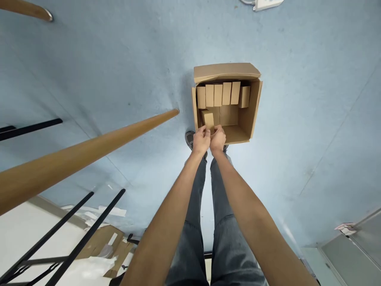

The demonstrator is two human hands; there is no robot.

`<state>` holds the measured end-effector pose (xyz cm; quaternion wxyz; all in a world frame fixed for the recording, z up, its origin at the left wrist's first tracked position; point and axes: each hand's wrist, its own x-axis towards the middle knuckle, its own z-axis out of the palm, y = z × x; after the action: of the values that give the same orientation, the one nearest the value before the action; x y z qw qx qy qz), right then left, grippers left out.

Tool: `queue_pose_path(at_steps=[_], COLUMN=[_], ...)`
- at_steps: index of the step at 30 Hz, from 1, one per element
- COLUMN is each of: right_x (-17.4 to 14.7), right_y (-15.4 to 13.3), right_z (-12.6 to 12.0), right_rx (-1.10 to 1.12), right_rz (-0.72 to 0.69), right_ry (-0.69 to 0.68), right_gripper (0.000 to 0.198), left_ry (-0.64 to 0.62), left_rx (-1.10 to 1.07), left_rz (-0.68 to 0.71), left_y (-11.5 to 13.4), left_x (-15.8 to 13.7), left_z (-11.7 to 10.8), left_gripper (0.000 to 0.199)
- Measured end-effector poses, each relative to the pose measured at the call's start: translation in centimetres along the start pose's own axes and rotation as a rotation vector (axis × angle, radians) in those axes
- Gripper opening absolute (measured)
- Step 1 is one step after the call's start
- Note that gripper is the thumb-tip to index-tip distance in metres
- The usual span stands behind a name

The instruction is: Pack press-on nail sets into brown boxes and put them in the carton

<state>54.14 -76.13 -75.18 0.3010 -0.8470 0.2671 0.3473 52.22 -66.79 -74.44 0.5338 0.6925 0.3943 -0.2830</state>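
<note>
An open cardboard carton (256, 111) stands on the floor in front of my feet. Several small brown boxes (218, 95) line its far side in a row, the rightmost one set a little apart. At the carton's near left, my left hand (201, 140) and my right hand (218, 138) are together around one more small cardboard box (208, 120). Both hands have their fingers closed at its near end, and it sits inside the carton. The fingertips are partly hidden, and the near right of the carton's bottom shows bare cardboard.
A long wooden leg (119, 143) slants in from the left and ends near the carton. Black metal bars (89, 234) stand at lower left, near flattened cardboard (104, 242) and white wrapping. A white power strip (268, 4) lies on the blue floor (303, 79) at the top.
</note>
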Motion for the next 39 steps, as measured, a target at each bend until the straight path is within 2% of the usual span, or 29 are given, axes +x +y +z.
queue_pose_path(at_steps=[4,10,14,16,19,21,23,26,30,39], right_x=[2.1,4.4,5.0,4.4,2.3,0.2,-2.6,-7.4,-13.9,-26.0], right_y=[0.3,-0.1,-0.5,-0.4,0.1,0.5,0.6,0.1,-2.0,-8.5], right_z=[2.4,4.9,4.8,3.9,1.9,0.1,-1.8,-4.8,-9.3,-20.7], right_rx=[-0.026,-0.035,0.016,0.040,0.100,0.212,0.332,0.529,0.629,0.719], right_rz=[0.043,0.081,0.041,0.026,-0.011,-0.061,-0.067,-0.026,-0.072,-0.253], right_ry=[-0.051,-0.151,-0.307,-0.336,-0.301,-0.282,-0.255,-0.257,-0.286,-0.319], right_gripper=[0.022,0.017,0.016,0.020,0.027,0.024,0.019,0.027,0.042,0.057], left_ry=[0.045,0.098,0.095,0.109,0.128,0.123,0.110,0.113,0.104,0.037], left_rx=[-0.019,-0.108,-0.109,-0.102,-0.086,-0.077,-0.082,-0.088,-0.093,-0.145], left_rz=[0.030,0.171,0.206,0.212,0.210,0.204,0.205,0.208,0.240,0.383], left_y=[-0.5,-0.2,0.1,0.3,1.2,2.2,3.4,5.6,8.9,16.0], left_x=[1.2,0.2,-1.1,-2.0,-4.1,-5.9,-8.2,-12.2,-18.1,-31.6], left_z=[0.0,-0.7,-1.4,-1.7,-2.4,-3.0,-3.7,-4.9,-6.8,-12.0], left_gripper=[0.035,0.033,0.032,0.032,0.032,0.032,0.032,0.033,0.030,0.029])
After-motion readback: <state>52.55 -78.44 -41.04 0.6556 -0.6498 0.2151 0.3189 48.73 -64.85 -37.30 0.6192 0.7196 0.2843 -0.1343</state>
